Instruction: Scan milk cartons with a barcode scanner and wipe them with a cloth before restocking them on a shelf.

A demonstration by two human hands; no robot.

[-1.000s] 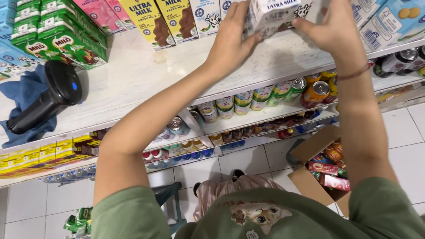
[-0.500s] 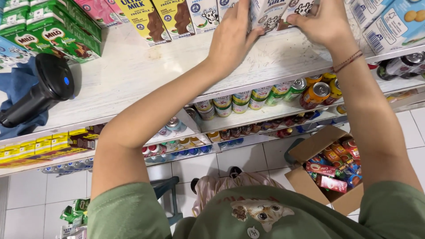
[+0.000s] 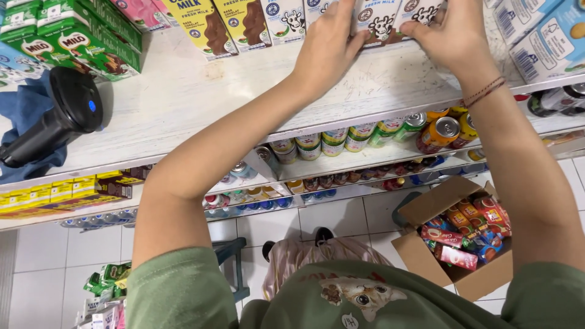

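White shop shelf [image 3: 183, 103] at twelve o'clock now bears the milk cartons [image 3: 390, 18], a second ago lifted clear, with left hand [image 3: 329, 45] and right hand [image 3: 454, 33] pressing curled fingers against them, seating them in the row.

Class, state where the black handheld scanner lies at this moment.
In the head view the black handheld scanner lies far left on the white shelf, on a blue cloth, below the green cartons.
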